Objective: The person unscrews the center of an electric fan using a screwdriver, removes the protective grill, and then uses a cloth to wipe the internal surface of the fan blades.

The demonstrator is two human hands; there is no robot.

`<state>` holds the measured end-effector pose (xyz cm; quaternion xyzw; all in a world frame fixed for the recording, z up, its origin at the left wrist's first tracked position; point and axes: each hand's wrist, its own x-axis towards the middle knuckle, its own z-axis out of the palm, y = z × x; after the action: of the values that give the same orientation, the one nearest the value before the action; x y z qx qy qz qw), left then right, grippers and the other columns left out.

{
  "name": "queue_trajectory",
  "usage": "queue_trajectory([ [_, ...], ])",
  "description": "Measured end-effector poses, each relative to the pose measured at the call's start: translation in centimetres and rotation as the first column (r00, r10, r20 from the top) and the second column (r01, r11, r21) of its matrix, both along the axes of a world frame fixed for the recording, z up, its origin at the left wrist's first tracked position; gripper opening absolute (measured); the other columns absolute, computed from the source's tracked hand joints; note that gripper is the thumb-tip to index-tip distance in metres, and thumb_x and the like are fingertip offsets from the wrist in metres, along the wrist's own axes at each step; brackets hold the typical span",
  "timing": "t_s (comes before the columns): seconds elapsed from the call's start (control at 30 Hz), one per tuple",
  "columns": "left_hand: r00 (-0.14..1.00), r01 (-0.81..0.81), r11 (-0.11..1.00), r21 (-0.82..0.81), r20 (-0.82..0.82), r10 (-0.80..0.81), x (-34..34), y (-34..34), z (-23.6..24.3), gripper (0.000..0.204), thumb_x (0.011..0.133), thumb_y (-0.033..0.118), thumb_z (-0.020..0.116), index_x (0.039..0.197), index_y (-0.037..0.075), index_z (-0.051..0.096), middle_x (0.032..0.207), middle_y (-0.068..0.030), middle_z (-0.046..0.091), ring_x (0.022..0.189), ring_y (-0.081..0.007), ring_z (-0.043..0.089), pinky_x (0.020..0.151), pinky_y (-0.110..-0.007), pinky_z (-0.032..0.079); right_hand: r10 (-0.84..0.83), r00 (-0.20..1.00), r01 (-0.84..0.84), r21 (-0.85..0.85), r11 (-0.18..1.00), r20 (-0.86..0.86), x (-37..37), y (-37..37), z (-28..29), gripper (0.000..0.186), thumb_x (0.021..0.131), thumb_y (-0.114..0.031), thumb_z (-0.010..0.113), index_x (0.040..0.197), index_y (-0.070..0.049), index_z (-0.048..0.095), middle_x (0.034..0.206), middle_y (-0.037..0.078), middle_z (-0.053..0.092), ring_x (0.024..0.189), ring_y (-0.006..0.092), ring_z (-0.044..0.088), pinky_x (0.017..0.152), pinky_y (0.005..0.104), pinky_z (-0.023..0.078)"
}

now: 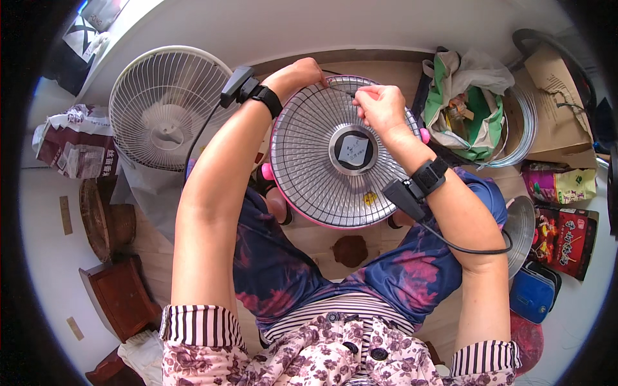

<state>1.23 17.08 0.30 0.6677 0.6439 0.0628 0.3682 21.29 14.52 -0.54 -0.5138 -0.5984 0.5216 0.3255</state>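
A round dish-shaped electric heater (309,164) with a silvery reflector, a black wire grille and a pink rim stands between my knees. A label covers its dark centre. At its far left rim, my left hand (304,72) is closed, with its fingers curled at the edge and partly hidden. Over the far right of the grille, my right hand (385,109) pinches thumb and fingertips together. Whatever sits in that pinch is too small to make out. Both wrists carry black straps with small boxes and cables.
A white fan (168,132) leans at the left. To the right are a green and white bag (465,116), a wire coil (524,125), a cardboard box (559,96), and a blue case (534,293). A wooden stool (120,296) and basket (96,219) stand left.
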Motion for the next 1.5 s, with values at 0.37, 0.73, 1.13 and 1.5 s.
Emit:
queue_trajectory([
  [0.37, 0.987, -0.158, 0.987, -0.02, 0.03, 0.159, -0.2, 0.5, -1.2, 0.031, 0.075, 0.006, 0.047, 0.096, 0.005, 0.07, 0.091, -0.0114, 0.068, 0.082, -0.0212, 0.062, 0.075, -0.031, 0.05, -0.018, 1.0, 0.018, 0.013, 1.0, 0.016, 0.0, -0.1, 0.1, 0.021, 0.074, -0.009, 0.058, 0.085, 0.007, 0.065, 0.059, 0.009, 0.063, 0.049, 0.0128, 0.06, 0.049, 0.0262, 0.048],
  [0.73, 0.934, -0.229, 0.964, -0.136, 0.25, 0.257, -1.1, -0.4, -1.4, 0.034, 0.077, 0.004, 0.044, 0.102, 0.001, 0.067, 0.094, -0.0141, 0.066, 0.079, -0.018, 0.062, 0.077, -0.028, 0.05, 0.018, 0.999, -0.018, 0.007, 1.0, 0.034, 0.0, -0.2, 0.4, 0.021, 0.078, -0.008, 0.055, 0.089, 0.008, 0.064, 0.07, 0.008, 0.064, 0.049, 0.007, 0.055, 0.04, 0.0205, 0.043],
  [1.13, 0.887, -0.29, 0.942, -0.165, 0.323, 0.33, -0.7, -0.6, -1.5, 0.032, 0.076, 0.002, 0.047, 0.1, 0.0, 0.068, 0.087, -0.0118, 0.066, 0.069, -0.0138, 0.06, 0.065, -0.025, 0.05, -0.013, 1.0, 0.013, 0.024, 1.0, 0.001, 0.0, -0.4, 0.2, 0.021, 0.074, -0.01, 0.057, 0.082, 0.006, 0.066, 0.058, 0.009, 0.063, 0.049, 0.0123, 0.06, 0.048, 0.0258, 0.047],
  [1.5, 0.88, -0.401, 0.909, -0.111, 0.228, 0.416, -0.5, 0.5, -2.5, 0.025, 0.079, 0.003, 0.049, 0.093, 0.0, 0.07, 0.084, -0.0118, 0.067, 0.069, -0.0155, 0.061, 0.067, -0.026, 0.05, -0.039, 0.999, 0.039, 0.015, 0.999, -0.034, 0.2, -0.4, -0.3, 0.025, 0.075, -0.009, 0.057, 0.091, 0.008, 0.065, 0.064, 0.011, 0.065, 0.051, 0.0124, 0.06, 0.049, 0.0261, 0.048],
])
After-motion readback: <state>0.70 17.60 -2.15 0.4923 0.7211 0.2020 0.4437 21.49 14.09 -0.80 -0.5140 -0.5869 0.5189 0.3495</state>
